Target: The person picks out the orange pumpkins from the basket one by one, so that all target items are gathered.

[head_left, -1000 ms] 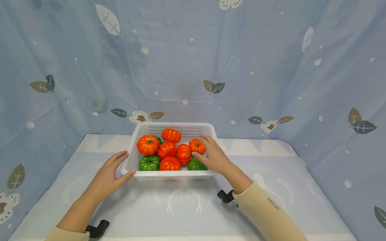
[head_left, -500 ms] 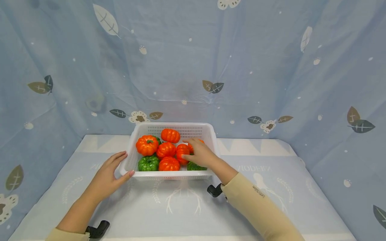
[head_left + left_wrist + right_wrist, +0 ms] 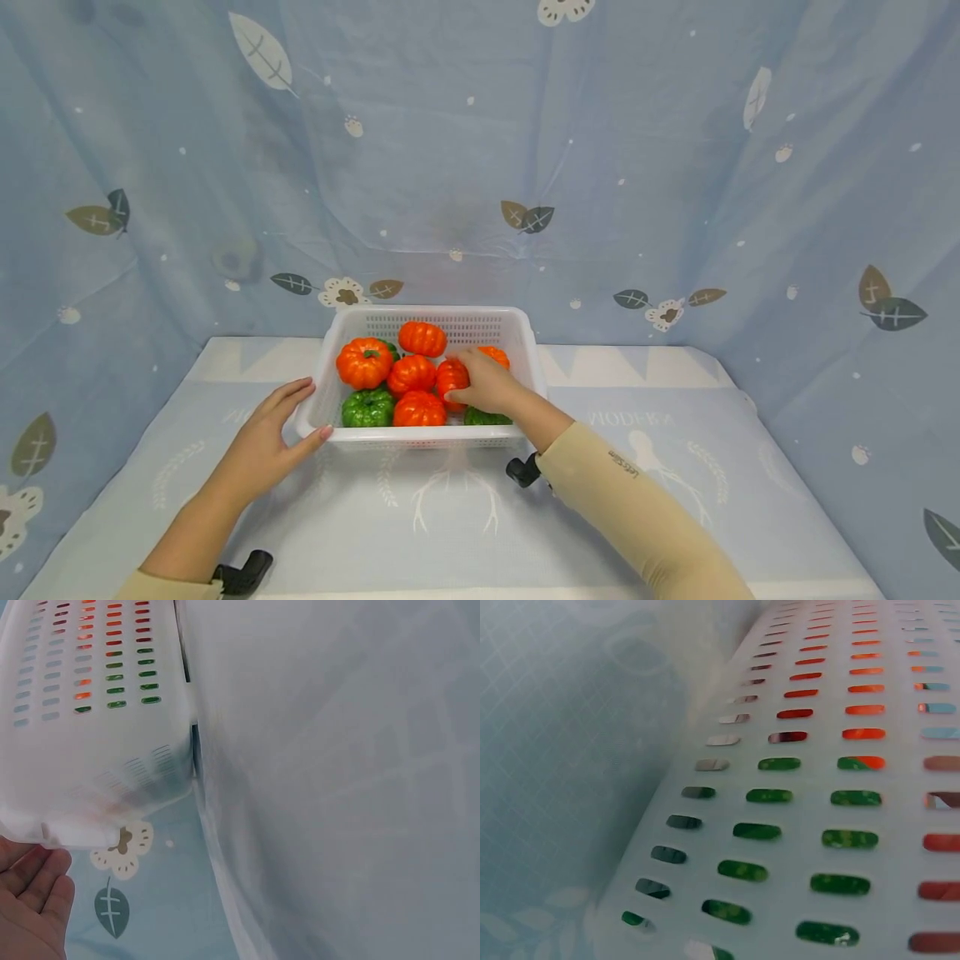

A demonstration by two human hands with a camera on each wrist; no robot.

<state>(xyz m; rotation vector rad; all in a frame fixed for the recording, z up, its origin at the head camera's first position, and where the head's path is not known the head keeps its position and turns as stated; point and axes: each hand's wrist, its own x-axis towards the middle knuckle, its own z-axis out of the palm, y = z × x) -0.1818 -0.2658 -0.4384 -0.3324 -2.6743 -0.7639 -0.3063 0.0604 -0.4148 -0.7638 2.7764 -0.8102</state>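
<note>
A white plastic basket [image 3: 420, 435] holds several small ribbed pumpkins, orange and green. My right hand [image 3: 491, 387] reaches in over its right half and grips an upright orange pumpkin [image 3: 450, 380] between thumb and fingers. Behind that hand, another orange pumpkin [image 3: 495, 357] and a green pumpkin [image 3: 486, 417] are partly covered. At the basket's front left corner rests my left hand [image 3: 262, 442], fingers extended along the side and thumb at the front rim. The left wrist view has these fingers [image 3: 37, 889] against the basket's end. Only the perforated basket wall [image 3: 795, 814] shows in the right wrist view.
Left in the basket lie a large orange pumpkin [image 3: 365, 363] and a green one [image 3: 368, 408]. More orange pumpkins [image 3: 422, 339] fill the middle and back. A pale patterned cloth [image 3: 450, 533] covers the table, and a blue curtain [image 3: 420, 167] stands behind.
My right hand has moved left from the far-right orange pumpkin to the upright orange one and closed around it. My left hand stays at the basket's corner.
</note>
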